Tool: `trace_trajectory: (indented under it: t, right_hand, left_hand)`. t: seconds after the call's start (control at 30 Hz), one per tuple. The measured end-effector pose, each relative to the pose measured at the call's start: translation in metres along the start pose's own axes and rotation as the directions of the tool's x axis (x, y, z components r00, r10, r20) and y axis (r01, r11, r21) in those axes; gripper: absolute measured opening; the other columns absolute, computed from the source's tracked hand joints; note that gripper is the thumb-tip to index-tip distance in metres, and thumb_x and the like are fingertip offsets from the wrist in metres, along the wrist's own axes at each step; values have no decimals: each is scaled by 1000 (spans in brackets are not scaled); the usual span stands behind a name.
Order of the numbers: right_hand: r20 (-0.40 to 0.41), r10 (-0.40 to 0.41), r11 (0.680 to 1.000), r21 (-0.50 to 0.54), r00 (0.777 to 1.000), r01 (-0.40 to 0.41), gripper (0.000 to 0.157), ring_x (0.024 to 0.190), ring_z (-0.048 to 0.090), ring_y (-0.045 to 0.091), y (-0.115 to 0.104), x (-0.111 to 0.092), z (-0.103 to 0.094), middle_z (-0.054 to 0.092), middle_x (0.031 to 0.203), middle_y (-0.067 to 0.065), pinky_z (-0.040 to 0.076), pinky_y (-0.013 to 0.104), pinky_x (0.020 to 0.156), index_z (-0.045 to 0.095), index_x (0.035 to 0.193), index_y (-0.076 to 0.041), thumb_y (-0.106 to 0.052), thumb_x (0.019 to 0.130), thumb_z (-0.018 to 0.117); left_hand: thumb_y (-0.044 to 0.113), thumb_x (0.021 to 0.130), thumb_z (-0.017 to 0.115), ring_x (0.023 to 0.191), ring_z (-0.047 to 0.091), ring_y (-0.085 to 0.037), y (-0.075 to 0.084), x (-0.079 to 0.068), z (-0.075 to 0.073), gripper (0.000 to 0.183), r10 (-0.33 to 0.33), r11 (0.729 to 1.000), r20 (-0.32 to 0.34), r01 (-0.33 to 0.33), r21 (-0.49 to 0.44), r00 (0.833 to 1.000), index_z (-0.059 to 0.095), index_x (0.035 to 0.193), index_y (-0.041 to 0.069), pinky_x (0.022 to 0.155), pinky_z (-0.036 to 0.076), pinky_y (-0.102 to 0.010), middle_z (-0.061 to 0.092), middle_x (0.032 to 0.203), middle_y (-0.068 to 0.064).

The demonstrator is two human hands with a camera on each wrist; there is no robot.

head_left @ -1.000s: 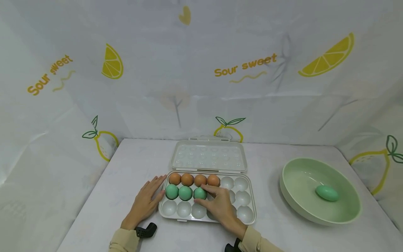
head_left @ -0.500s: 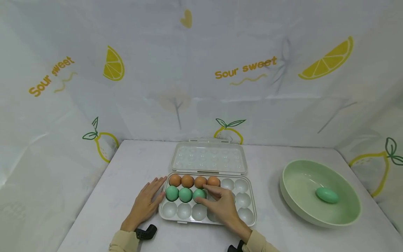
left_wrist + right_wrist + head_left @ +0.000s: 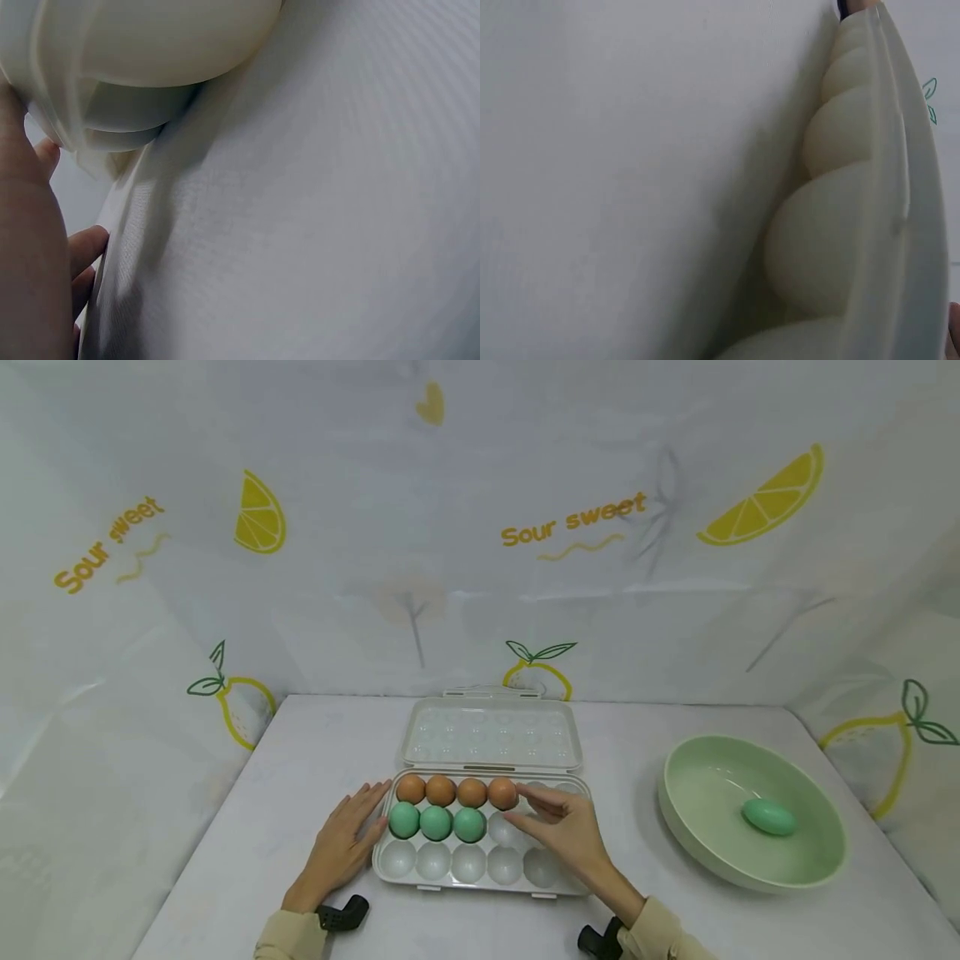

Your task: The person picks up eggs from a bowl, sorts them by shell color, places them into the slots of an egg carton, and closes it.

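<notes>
In the head view an egg carton (image 3: pixel 487 887) lies on the table with its lid (image 3: pixel 491 735) folded back. Brown eggs (image 3: pixel 441 791) line its back row, and three green eggs (image 3: pixel 437 823) sit at the left of the middle row. My left hand (image 3: pixel 341 843) rests along the carton's left rim, its fingers straight. Over the right part of the carton is my right hand (image 3: pixel 570 827), thumb and index finger apart beside the rightmost brown egg (image 3: pixel 502 793), nothing between them. The left wrist view catches the left fingers (image 3: pixel 88 247) beside the carton's rounded cups (image 3: pixel 172 37).
To the right stands a light green bowl (image 3: pixel 690 827) with one green egg (image 3: pixel 768 817) in it. Empty cups (image 3: pixel 468 863) fill the carton's front row. A white sheet with lemon prints (image 3: pixel 480 568) hangs behind the table (image 3: pixel 330 735).
My right hand has let go of the third green egg, leaving it in its cup, and moved right with its fingers apart. The left hand stays at the carton's rim.
</notes>
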State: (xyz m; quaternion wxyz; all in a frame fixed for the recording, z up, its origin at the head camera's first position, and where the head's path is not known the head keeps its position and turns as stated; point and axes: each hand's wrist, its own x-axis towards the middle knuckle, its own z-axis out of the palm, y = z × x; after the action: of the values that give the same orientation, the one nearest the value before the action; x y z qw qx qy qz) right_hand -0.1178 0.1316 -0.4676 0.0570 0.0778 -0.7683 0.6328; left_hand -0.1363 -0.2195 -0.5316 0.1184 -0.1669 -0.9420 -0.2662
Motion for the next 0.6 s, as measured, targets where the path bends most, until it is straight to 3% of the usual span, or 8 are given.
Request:
trace_trajectory:
  t: [0.27, 0.6]
  right_hand:
    - [-51, -20, 999, -46, 998, 17, 41, 111, 69, 2, -1, 3, -29, 74, 120, 23, 57, 18, 96, 74, 117, 5, -4, 79, 86]
    - [-113, -26, 992, -123, 993, 12, 44, 107, 63, -13, -6, 7, -67, 72, 124, 24, 54, 8, 94, 72, 121, 7, -9, 82, 86]
  left_hand:
    - [27, 103, 60, 146, 47, -39, 1, 0, -1, 54, 8, 1000, -11, -8, -4, 1000, 47, 155, 21, 122, 31, -59, 55, 153, -11]
    - [26, 102, 60, 145, 48, -40, 3, 0, -1, 53, 11, 1000, -13, -11, -11, 1000, 48, 154, 20, 121, 32, -60, 56, 152, -14]
